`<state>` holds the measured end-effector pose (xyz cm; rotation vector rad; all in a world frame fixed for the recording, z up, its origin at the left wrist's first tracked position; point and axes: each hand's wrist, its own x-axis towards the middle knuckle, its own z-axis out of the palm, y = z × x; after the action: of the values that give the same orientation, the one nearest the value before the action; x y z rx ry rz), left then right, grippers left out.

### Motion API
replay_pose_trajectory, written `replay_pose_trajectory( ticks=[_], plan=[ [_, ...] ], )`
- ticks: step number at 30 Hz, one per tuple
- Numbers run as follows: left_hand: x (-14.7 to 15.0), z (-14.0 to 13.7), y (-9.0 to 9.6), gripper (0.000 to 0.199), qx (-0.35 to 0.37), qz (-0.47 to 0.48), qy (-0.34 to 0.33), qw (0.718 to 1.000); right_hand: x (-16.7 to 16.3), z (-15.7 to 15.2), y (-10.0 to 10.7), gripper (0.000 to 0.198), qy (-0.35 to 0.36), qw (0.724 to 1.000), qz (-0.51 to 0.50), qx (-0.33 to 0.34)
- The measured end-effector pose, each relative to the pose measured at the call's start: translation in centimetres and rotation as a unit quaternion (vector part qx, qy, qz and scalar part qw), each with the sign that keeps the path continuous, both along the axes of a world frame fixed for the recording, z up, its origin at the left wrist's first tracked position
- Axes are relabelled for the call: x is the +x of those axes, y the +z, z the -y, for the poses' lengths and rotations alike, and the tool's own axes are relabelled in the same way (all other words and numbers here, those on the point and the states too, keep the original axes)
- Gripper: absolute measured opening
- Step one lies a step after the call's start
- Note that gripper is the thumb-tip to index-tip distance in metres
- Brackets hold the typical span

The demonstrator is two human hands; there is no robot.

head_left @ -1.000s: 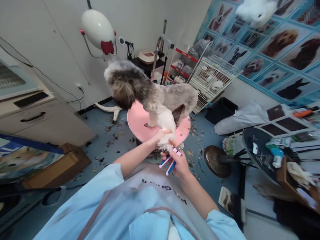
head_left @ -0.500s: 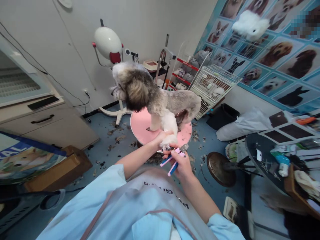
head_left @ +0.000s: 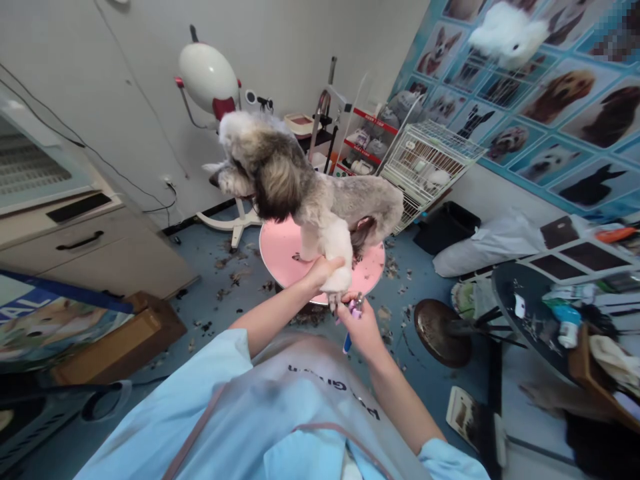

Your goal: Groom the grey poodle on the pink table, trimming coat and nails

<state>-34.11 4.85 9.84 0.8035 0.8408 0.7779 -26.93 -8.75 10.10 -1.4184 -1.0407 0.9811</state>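
Note:
A grey and white dog (head_left: 345, 200) stands on a round pink grooming table (head_left: 280, 250), its head turned to the left. My left hand (head_left: 324, 272) is wrapped around the dog's front leg (head_left: 336, 247). Below that grip the paw (head_left: 336, 297) hangs over the table's near edge with its claws showing. My right hand (head_left: 363, 327) is closed on pink and blue nail clippers (head_left: 356, 307), just right of the paw. Its fingertips are at the paw; whether they touch it I cannot tell. The palm hides most of the clipper handles.
Cut fur (head_left: 240, 273) litters the blue floor. To the right are a round stool (head_left: 443, 333) and a dark table (head_left: 525, 300) bearing bottles and tools. A wire cage (head_left: 430, 160) and a white dryer (head_left: 209, 77) stand behind the dog. Drawers (head_left: 95, 240) are at left.
The clippers have turned in my right hand, so their handles are now mostly hidden. My left hand has shifted slightly up the leg, and the paw shows more. The dog's muzzle has lifted.

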Motion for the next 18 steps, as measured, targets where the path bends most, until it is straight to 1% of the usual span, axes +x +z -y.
replay_pose_trajectory(
  ticks=[1, 2, 3, 5, 7, 9, 11, 12, 13, 15, 18],
  plan=[
    [0.1, -0.1, -0.1, 0.006, 0.005, -0.01, 0.009, 1.0, 0.0, -0.5, -0.7, 0.031, -0.026, 0.998, 0.059, -0.003],
    [0.3, -0.3, -0.3, 0.008, 0.013, -0.02, 0.016, 1.0, 0.0, -1.0, -1.5, 0.031, -0.049, 0.995, 0.09, -0.007],
    [0.3, -0.4, -0.6, 0.009, 0.021, -0.029, 0.021, 0.999, -0.2, -1.5, -2.2, 0.032, -0.064, 0.994, 0.091, -0.013],
    [0.0, -0.8, -1.5, 0.015, 0.042, -0.033, 0.029, 0.998, -0.5, -2.4, -3.4, 0.032, -0.067, 0.997, 0.035, -0.023],
    [-0.9, -1.1, -2.9, 0.029, 0.054, 0.002, 0.015, 0.998, -0.6, -3.0, -4.3, 0.031, -0.062, 0.998, -0.02, -0.026],
    [-2.2, -1.1, -4.8, 0.048, 0.033, 0.061, -0.04, 0.997, -0.6, -3.3, -4.8, 0.03, -0.071, 0.996, -0.041, -0.019],
    [-3.7, -0.9, -6.7, 0.061, -0.01, 0.094, -0.122, 0.988, -0.6, -3.4, -5.3, 0.03, -0.08, 0.995, -0.06, -0.009],
    [-4.3, -0.7, -7.5, 0.062, -0.025, 0.091, -0.151, 0.984, -0.6, -3.4, -5.6, 0.029, -0.08, 0.994, -0.07, -0.006],
    [-4.7, -0.5, -8.2, 0.06, -0.034, 0.081, -0.164, 0.982, -0.6, -3.5, -5.9, 0.029, -0.075, 0.994, -0.077, -0.005],
    [-5.2, -0.3, -9.2, 0.052, -0.036, 0.054, -0.159, 0.985, -0.7, -3.6, -6.6, 0.027, -0.065, 0.995, -0.081, -0.007],
    [-5.3, -0.5, -9.4, 0.04, -0.047, 0.025, -0.148, 0.988, -0.7, -3.8, -7.6, 0.025, -0.061, 0.997, -0.049, -0.011]
  ],
)
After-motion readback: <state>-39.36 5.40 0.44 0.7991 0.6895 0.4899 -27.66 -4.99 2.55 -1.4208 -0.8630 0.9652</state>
